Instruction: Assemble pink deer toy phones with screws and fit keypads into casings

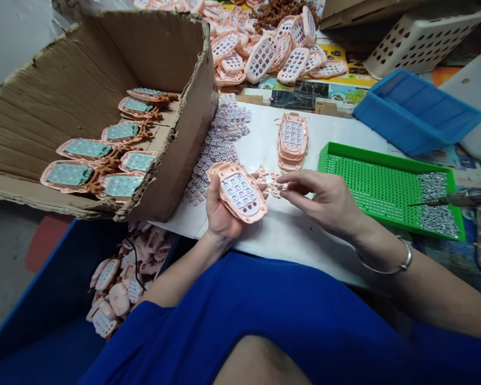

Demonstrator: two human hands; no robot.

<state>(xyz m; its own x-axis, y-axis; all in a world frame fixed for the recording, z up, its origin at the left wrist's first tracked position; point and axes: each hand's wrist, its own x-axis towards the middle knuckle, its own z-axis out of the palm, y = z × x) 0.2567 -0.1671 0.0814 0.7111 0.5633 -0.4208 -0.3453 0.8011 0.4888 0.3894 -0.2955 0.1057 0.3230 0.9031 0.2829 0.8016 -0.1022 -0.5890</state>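
Note:
My left hand (223, 222) is wrapped round a pink plastic toy-phone casing (240, 193), its inner side tilted up. White buttons fill most of the casing's holes; a few near the lower end show red. Just to the right, my right hand (328, 200) has thumb and forefinger pinched beside a small pile of tiny pink pieces (269, 179). Anything between those fingertips is too small to make out. Behind the pile stands a stack of similar casings (293, 140) with buttons in the top one. Many small white buttons (216, 149) lie spread left of the held casing.
At left, a cardboard box (192, 115) holds several casings with green circuit boards. Below it, a blue bin (43, 299) contains pink toy phones. A green tray (368, 187) of screws lies right, under a screwdriver tip (433, 202). A blue basket (417, 115) and heaped casings (260, 59) are behind.

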